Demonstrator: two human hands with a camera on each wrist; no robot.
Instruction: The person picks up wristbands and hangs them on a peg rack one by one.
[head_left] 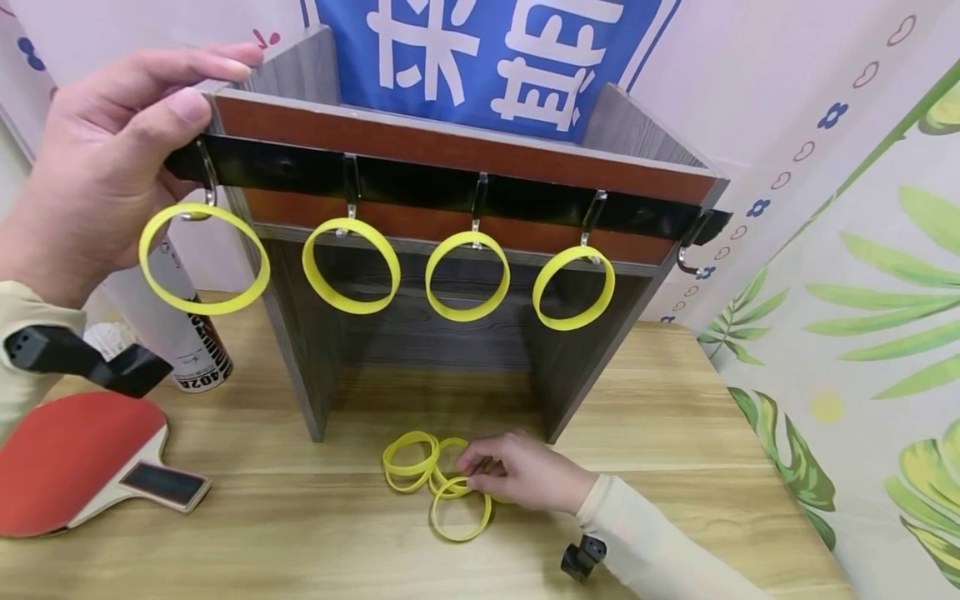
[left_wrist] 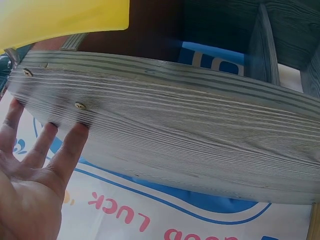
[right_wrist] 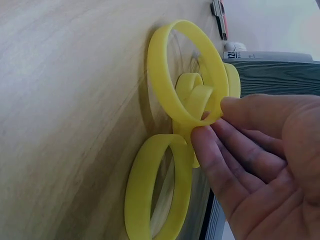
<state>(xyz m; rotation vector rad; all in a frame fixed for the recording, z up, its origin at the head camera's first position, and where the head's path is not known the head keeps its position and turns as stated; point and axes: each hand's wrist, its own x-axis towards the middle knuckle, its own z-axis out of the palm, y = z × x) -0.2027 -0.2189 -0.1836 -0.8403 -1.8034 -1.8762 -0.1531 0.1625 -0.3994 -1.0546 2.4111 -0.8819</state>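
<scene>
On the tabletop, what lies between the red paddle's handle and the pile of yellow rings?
Nothing: the head view shows only bare wooden tabletop between the paddle's handle and the yellow rings.

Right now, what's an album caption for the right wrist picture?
Right hand pinching a yellow ring, other yellow rings nearby.

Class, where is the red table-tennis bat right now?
In the head view, the red table-tennis bat lies on the table at the far left, just below the white cylinder, left of the loose yellow rings.
</scene>
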